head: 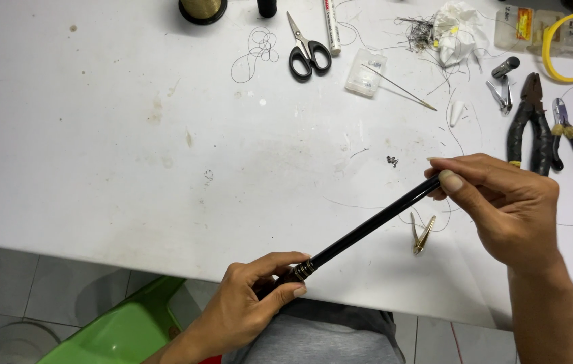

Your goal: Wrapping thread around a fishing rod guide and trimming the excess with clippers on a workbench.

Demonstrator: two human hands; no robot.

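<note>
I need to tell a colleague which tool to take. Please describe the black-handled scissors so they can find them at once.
Look at the white table, along its far edge near the middle. The scissors lie closed there, just left of a white marker pen. Unlike the pliers at the far right, they have two black finger loops and slim steel blades.

This looks like a small repair or craft workshop. A white, stained bench (131, 135) carries hand tools at the upper right of the frame: black pliers (531, 125), smaller pliers (567, 131), nail clippers (502, 91). At the top middle lie black scissors (308, 50), and loose thread pieces (256, 50) are scattered beside them. A grey tiled floor (3, 290) shows at lower left.
</note>
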